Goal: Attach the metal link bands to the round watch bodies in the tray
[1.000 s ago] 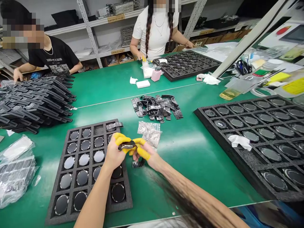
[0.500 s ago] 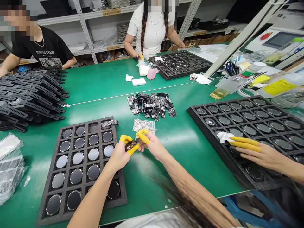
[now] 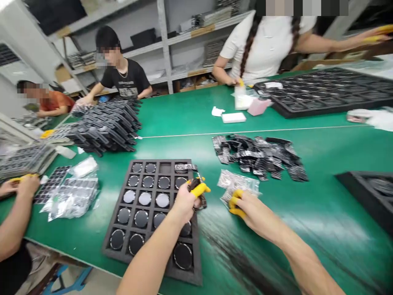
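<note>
My left hand [image 3: 186, 201], with yellow finger covers, is closed around a dark watch [image 3: 202, 201], whose band dangles beside the fingers. Most of the watch is hidden by the hand. It is over the right edge of a black foam tray [image 3: 155, 255] that holds rows of round dark watch faces [image 3: 141, 218]. A wrapped black band [image 3: 186, 167] lies across the tray's far right corner. My right hand [image 3: 245, 207], also in yellow covers, has its fingers curled at the near edge of a clear plastic bag [image 3: 235, 180] of small metal parts. Its fingertips are hard to see.
Behind the bag lies a heap of wrapped black bands [image 3: 260, 155]. Dark straps are stacked [image 3: 106, 125] at the back left, near plastic bags [image 3: 75, 200]. More foam trays [image 3: 325, 92] stand at right. Co-workers sit opposite and at left; a pink bottle [image 3: 258, 106] stands opposite.
The view has swung to the left. My hands, formerly together at the watch, are apart: the left keeps the watch by the tray, and the right has reached to the plastic bag.
</note>
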### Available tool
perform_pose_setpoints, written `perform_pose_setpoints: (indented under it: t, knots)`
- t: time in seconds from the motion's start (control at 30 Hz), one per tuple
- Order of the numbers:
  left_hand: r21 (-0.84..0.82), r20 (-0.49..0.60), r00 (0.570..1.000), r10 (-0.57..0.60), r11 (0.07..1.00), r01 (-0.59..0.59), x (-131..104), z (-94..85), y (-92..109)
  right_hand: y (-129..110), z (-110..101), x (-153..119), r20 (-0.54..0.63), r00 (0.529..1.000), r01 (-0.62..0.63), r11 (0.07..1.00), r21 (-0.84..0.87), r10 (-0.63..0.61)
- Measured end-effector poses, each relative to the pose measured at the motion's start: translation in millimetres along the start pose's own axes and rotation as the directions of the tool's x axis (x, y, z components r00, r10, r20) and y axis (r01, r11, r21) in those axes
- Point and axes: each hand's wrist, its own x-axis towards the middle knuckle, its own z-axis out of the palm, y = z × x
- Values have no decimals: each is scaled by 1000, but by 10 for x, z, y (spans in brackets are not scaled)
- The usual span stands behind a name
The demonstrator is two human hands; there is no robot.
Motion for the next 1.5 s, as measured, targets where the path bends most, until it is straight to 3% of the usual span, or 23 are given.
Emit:
perform_pose_setpoints:
  t: [0.1, 0.2, 0.3, 0.4, 0.5, 0.6, 0.67, 0.73, 0.87, 1.1, 1.33, 1.5]
  knots:
    - [-61, 62, 997, -51, 997, 54, -4, -6, 1, 103, 34, 18, -33, 999, 24, 994, 106, -20]
    - [4, 59, 997, -45, 999, 45, -12, 2, -40, 111, 13, 39, -155, 986, -19, 968, 250, 59]
    - [115, 100, 994, -51, 993, 39, -21, 28, -143, 31, 54, 57, -312, 940, -11, 929, 369, 135]
    - [202, 145, 988, -51, 979, 21, -23, 41, -251, -86, 178, 79, -449, 890, 107, 924, 366, 75]
    - [292, 181, 983, 7, 954, -61, -15, 32, -308, -205, 298, 93, -576, 812, 121, 941, 317, 89]
    - [394, 251, 964, 84, 901, -181, -21, 31, -322, -342, 325, 94, -709, 687, 69, 957, 283, 161]
    - [455, 300, 946, 120, 854, -253, -23, 34, -327, -435, 295, 108, -768, 632, 113, 969, 220, 101]
    - [485, 338, 932, 130, 825, -291, -7, 31, -336, -500, 261, 149, -794, 607, 232, 961, 151, -22]
    - [468, 370, 921, 122, 832, -298, 40, 0, -342, -517, 241, 228, -797, 597, 321, 938, 129, -95]
    - [463, 335, 934, 126, 841, -280, 3, -10, -292, -456, 266, 177, -778, 613, 313, 947, 77, -139]
    - [489, 288, 945, 157, 824, -286, -2, 3, -289, -413, 292, 138, -720, 694, 171, 966, 195, 22]
    - [553, 296, 939, 173, 771, -316, -28, 15, -284, -427, 288, 163, -678, 726, 173, 923, 344, 117]
